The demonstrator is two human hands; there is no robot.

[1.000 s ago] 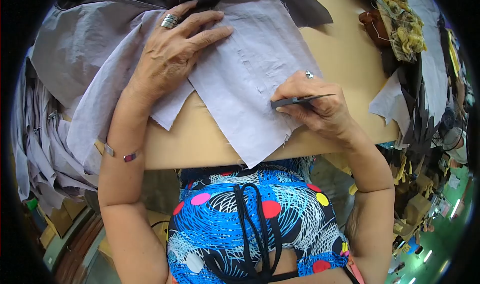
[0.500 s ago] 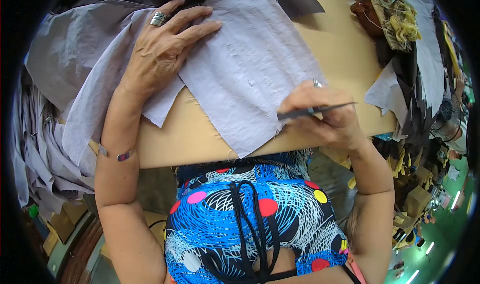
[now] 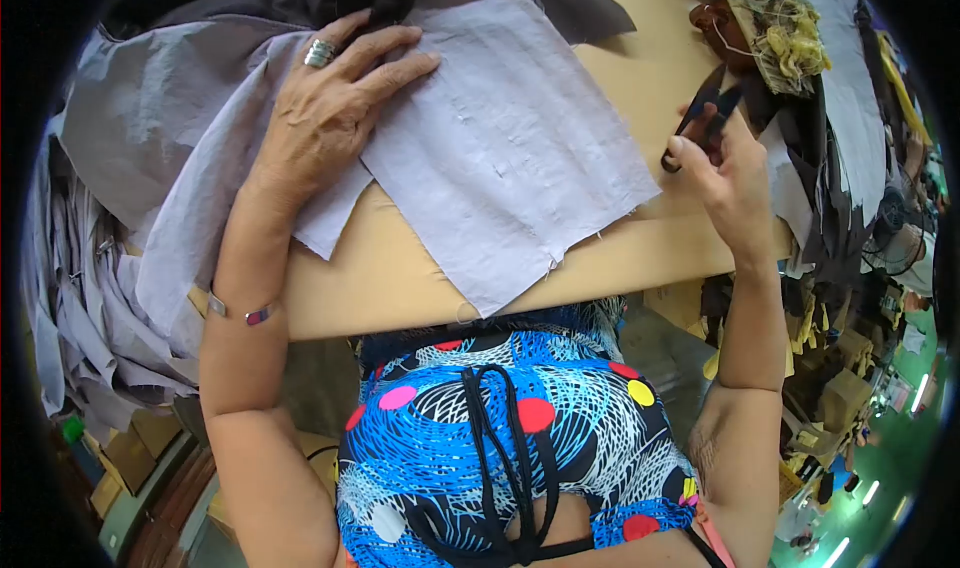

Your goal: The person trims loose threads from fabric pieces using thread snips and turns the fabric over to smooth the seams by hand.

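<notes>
A pale lilac-grey piece of cloth [image 3: 510, 138] lies flat on the table, its frayed corner pointing toward me and short loose threads along the near edge. My left hand [image 3: 325, 108], with rings on one finger, rests on the cloth's left side with fingers outstretched, holding nothing. To the right of the cloth and apart from it, my right hand [image 3: 732, 183] is closed around dark thread snips [image 3: 702, 98]. Their blades stand apart and point away from me. Part of the snips is hidden by the fingers.
More grey cloth [image 3: 160, 118] is heaped at left, hanging over the table edge. Dark fabric [image 3: 580, 8] lies at the back. A pad covered in yellowish threads [image 3: 775, 33] sits at the far right, beside a brown object [image 3: 715, 28]. Grey and dark pieces [image 3: 840, 138] hang at right.
My right hand has moved with the snips from the cloth's near right edge, away and to the right, turning the blades away from me. My left hand has hardly moved.
</notes>
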